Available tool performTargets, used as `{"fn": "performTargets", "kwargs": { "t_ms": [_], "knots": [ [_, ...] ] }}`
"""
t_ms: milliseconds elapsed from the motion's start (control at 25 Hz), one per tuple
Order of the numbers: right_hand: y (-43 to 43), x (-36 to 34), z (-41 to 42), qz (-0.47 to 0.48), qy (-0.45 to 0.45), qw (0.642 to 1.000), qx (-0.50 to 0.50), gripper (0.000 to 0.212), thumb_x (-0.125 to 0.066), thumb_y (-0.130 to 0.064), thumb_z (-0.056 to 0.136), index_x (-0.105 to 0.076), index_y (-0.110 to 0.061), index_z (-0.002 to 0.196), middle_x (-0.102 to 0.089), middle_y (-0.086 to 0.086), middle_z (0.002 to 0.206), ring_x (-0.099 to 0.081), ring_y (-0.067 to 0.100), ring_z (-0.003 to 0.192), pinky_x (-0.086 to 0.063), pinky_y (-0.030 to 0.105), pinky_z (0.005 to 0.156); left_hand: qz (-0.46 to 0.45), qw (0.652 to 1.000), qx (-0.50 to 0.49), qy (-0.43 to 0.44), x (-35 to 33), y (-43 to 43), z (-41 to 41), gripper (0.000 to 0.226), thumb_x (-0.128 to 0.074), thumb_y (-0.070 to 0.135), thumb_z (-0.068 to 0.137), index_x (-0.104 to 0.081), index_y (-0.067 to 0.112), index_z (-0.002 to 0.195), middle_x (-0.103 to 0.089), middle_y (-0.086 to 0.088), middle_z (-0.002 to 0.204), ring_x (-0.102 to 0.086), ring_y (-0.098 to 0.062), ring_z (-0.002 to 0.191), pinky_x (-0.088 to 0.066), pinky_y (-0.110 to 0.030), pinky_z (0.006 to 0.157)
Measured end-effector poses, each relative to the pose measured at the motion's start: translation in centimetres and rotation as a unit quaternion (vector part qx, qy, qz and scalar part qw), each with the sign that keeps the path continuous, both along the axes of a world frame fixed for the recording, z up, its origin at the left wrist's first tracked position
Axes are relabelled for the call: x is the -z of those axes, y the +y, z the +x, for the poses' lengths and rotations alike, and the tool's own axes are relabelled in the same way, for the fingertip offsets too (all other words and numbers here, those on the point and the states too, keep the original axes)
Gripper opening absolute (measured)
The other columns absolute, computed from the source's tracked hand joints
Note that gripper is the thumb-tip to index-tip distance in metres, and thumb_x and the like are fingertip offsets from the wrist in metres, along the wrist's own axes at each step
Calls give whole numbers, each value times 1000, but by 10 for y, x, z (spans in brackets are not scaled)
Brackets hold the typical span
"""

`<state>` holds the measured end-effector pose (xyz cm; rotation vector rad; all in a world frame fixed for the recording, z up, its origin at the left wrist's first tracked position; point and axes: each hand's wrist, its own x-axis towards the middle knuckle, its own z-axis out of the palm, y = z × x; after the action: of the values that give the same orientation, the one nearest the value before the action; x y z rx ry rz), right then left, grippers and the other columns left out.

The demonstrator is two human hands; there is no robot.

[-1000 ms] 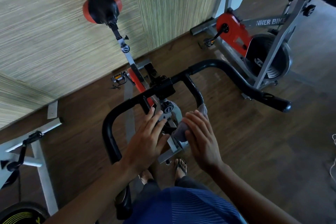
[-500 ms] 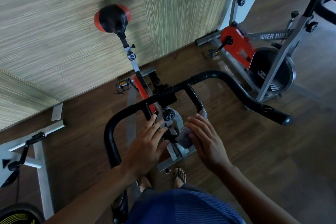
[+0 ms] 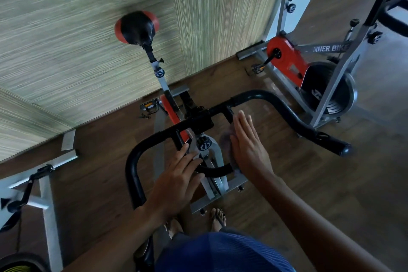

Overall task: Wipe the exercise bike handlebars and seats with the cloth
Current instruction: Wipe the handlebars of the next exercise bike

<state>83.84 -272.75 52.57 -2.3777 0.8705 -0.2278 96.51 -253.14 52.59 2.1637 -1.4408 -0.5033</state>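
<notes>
Under R hand (image 3: 247, 148), cloth (image 3: 225, 139) half-hidden

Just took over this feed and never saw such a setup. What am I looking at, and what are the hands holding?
No robot here: a camera on a person's head looks forward and down. They stand at an exercise bike's black handlebars; its seat is beyond, near the wall. The right hand, fingers flat, presses a grey cloth against an inner bar. The left hand rests open on the bars, holding nothing. Another bike stands to the right.
</notes>
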Motion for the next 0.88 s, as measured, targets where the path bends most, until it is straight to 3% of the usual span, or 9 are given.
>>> {"fn": "performTargets", "kwargs": {
  "t_ms": [160, 320, 520, 720, 880],
  "knots": [
    [-26, -11, 39, -38, 91, 995, -19, 58, -31, -23, 109, -6, -10, 160, 7, 5, 168, 15, 19, 152, -7, 39, 127, -11, 1000, 10, -7, 0, 0, 1, 53, -38, 43, 104, -54, 7, 138, -44, -2, 153, -2, -5, 154, -30, -37, 117],
    [-11, -15, 24, -51, 95, 994, -31, 64, -11, -39, 104, -5, -9, 159, 10, 5, 166, 17, 20, 150, -1, 37, 125, -2, 1000, 0, -1, -3, 0, -1, 57, -35, 46, 103, -53, 7, 140, -42, 0, 155, -1, -4, 154, -29, -36, 118],
    [-39, -7, 56, -53, 113, 991, -53, 65, -39, -13, 107, 0, -7, 159, 10, 10, 168, 14, 27, 154, -10, 47, 126, -8, 999, -4, -32, -2, -2, 0, 55, -36, 46, 103, -56, 9, 138, -48, -3, 150, -1, -3, 152, -29, -38, 117],
    [-20, -2, 34, -83, 86, 992, -40, 64, -40, -29, 109, -8, -9, 160, 4, 7, 168, 13, 22, 151, -3, 42, 126, 4, 999, -4, -32, -1, -1, 1, 55, -36, 48, 102, -57, 11, 137, -48, 0, 150, 0, -2, 152, -29, -39, 118],
    [-36, -5, 53, -64, 89, 992, -57, 65, -41, -22, 108, -6, -11, 161, 4, 6, 169, 8, 24, 155, -13, 45, 127, -5, 1000, 3, -21, 2, 0, 1, 56, -36, 47, 102, -55, 11, 139, -45, 0, 153, -1, -1, 152, -25, -35, 119]
  ]
}}
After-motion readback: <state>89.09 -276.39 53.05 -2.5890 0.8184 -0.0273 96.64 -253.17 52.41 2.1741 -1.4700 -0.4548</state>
